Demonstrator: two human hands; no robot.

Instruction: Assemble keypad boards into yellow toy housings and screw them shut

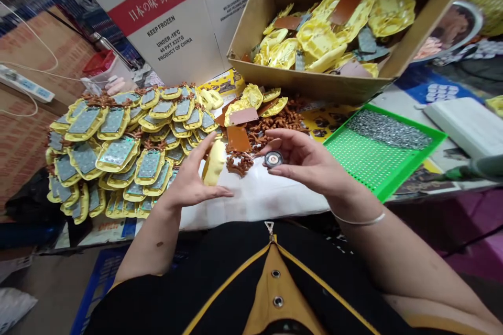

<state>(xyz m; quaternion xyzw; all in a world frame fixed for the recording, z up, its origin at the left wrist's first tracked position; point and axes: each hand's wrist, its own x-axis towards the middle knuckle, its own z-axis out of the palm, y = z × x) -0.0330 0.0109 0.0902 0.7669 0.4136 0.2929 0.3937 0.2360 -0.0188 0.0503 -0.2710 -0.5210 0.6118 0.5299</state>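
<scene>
My left hand (192, 177) is curved around a yellow plastic shell (215, 163), held on edge against the palm with the thumb stretched out below it. Between the thumb and fingers of my right hand (310, 162) is a small round black speaker (273, 159) with a pale centre. Thin wires run from the speaker toward the shell. Just behind the hands lie a brown flat plate (238, 139) and a heap of small brown plastic parts (271, 124). White paper (251, 196) covers the table under both hands.
Stacked yellow shells with grey-green boards (147, 165) fill the left side. A cardboard box (314, 81) of yellow shells and plates stands at the back. Right of me, a green perforated tray (363, 162) holds many small metal screws (389, 128), near an electric screwdriver (471, 168).
</scene>
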